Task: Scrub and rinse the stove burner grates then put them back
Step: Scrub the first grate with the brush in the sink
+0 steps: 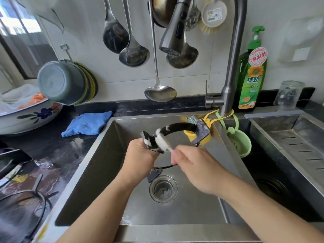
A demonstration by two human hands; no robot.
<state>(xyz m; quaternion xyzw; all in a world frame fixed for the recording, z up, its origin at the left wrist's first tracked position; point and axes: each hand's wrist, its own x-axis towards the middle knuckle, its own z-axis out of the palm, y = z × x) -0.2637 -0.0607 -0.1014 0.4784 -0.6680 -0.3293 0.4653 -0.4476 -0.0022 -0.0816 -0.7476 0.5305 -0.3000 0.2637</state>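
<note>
Scrubbing goes best with the left hand (140, 153) closed firmly on the burner grate (175, 130), held over the sink (108, 165). The right hand (194, 165) pinches a foamy brush (164, 143); work each soapy prong in turn.

Both forearms forward — left hand (140, 153) and right hand (194, 165) apparently curled.

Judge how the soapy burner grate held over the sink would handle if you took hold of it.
The burner grate looks like rigid dark metal, so probably stiff and heavy for its size. White suds coat its ring where the left hand holds it, so it is likely slippery. The right hand scrubs it without visibly bending it.
</note>
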